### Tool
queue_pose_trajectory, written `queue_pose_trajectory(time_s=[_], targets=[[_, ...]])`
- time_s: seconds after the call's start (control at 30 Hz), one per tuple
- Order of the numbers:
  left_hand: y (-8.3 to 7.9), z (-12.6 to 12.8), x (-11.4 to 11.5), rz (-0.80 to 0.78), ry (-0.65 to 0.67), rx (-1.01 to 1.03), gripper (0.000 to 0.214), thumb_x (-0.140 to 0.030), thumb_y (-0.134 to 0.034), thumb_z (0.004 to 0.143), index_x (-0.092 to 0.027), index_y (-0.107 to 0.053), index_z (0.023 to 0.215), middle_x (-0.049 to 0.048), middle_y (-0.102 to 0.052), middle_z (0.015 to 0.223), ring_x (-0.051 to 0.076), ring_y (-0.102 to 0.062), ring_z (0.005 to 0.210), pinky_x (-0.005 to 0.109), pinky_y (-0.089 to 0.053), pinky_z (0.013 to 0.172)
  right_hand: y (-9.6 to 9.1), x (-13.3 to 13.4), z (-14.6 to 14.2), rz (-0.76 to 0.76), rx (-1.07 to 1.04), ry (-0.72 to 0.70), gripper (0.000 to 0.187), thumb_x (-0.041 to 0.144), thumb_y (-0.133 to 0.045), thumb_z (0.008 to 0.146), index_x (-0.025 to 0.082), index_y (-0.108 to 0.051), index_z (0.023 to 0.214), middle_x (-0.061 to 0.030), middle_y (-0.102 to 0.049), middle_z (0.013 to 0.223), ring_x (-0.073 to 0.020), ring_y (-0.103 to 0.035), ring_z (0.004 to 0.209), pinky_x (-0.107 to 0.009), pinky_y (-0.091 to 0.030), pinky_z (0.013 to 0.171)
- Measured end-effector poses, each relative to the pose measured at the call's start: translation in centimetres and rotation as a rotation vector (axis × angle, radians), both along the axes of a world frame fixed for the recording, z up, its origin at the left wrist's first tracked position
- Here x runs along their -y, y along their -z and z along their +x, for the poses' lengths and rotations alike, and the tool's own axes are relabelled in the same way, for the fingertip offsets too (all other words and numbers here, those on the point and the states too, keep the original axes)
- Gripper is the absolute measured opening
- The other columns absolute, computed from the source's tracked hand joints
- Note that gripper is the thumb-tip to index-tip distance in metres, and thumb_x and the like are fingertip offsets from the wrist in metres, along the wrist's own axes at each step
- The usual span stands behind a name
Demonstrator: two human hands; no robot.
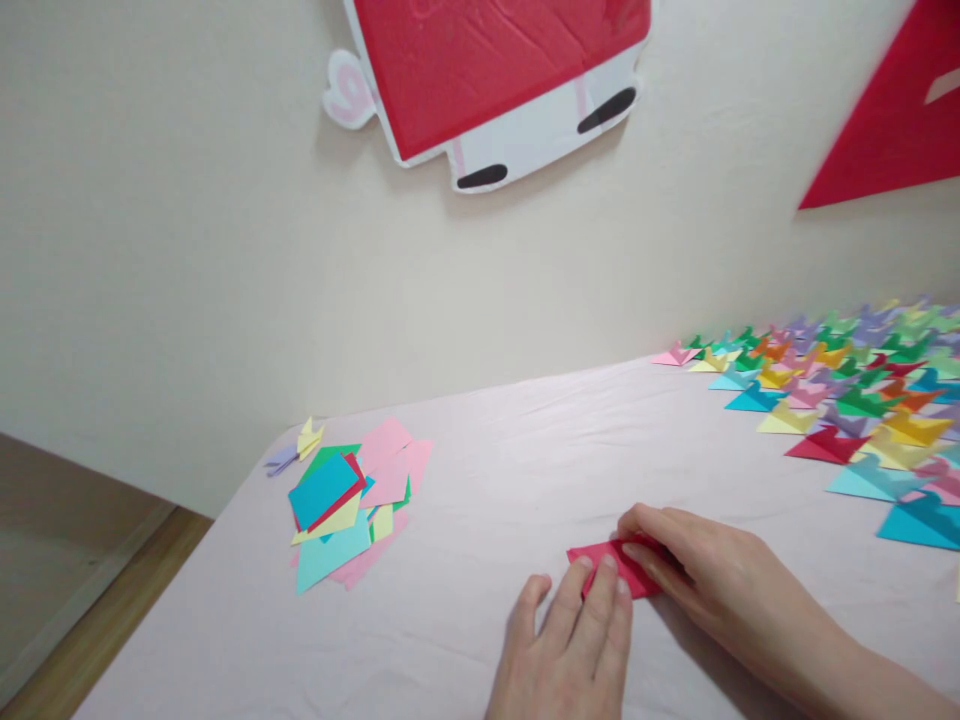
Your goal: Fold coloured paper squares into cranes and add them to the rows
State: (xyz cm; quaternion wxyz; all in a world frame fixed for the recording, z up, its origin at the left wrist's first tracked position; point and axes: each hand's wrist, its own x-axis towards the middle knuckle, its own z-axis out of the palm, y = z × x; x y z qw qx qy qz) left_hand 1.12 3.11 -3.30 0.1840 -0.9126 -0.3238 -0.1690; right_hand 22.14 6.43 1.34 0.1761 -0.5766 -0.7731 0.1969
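Note:
A small folded piece of red paper [639, 580] lies on the cloth-covered surface at the lower middle. My left hand [564, 645] rests over its left part, fingers stretched out and fingertips pressing on the paper. From the right, my right hand [709, 570] pinches the paper's right end between thumb and curled fingers, which hide that end. Part of the near edge is covered by the left fingers, so I cannot tell the paper's full folded shape.
Loose coloured paper pieces [322, 492] lie overlapping at the left, beside yellow [308, 438] and purple [283, 459] folded pieces. Rows of colourful folded paper figures [862, 400] stand at the right. Behind rises a pale wall [487, 300] with a red-and-white cartoon cut-out [517, 70].

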Motion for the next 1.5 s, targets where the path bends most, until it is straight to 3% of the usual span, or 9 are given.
queue_pose_trajectory(time_s=[0.23, 0.73, 1.13, 1.5], targets=[[-0.3, 0.3, 0.5, 0.054, -0.063, 0.031, 0.034, -0.024, -0.052, 0.098, -0.024, -0.059, 0.131, 0.0045, -0.051, 0.146, 0.023, -0.045, 0.134, 0.038, -0.033, 0.110, 0.0, -0.4, -0.1, 0.039, -0.063, 0.001, 0.024, 0.031, -0.038, 0.094, 0.026, -0.061, 0.087, -0.0019, -0.074, 0.080, -0.0194, -0.071, 0.071, -0.028, -0.050, 0.062], [-0.7, 0.5, 0.6, -0.003, -0.081, 0.045, 0.034, -0.022, -0.051, 0.098, -0.024, -0.058, 0.131, 0.0045, -0.051, 0.145, 0.020, -0.048, 0.131, 0.036, -0.035, 0.108, 0.2, -0.9, -0.4, 0.029, -0.020, 0.056, 0.023, 0.033, -0.042, 0.091, 0.027, -0.061, 0.080, -0.0006, -0.074, 0.071, -0.0179, -0.070, 0.061, -0.024, -0.045, 0.053], [-0.6, 0.5, 0.7, -0.001, -0.091, 0.032, 0.036, -0.024, -0.055, 0.097, -0.024, -0.058, 0.133, 0.0076, -0.050, 0.146, 0.025, -0.046, 0.134, 0.040, -0.035, 0.109, 0.3, -1.1, -0.4, 0.032, 0.007, 0.075, 0.021, 0.033, -0.044, 0.091, 0.027, -0.060, 0.079, 0.0019, -0.073, 0.065, -0.0163, -0.067, 0.052, -0.023, -0.041, 0.049], [-0.8, 0.6, 0.4, 0.000, -0.083, 0.032, 0.033, -0.022, -0.052, 0.097, -0.024, -0.059, 0.130, 0.0043, -0.053, 0.144, 0.023, -0.049, 0.128, 0.036, -0.038, 0.102, 0.5, -1.0, -0.6, 0.036, 0.020, 0.089, 0.020, 0.031, -0.043, 0.091, 0.026, -0.059, 0.080, 0.0017, -0.072, 0.065, -0.0163, -0.067, 0.051, -0.023, -0.040, 0.050]])
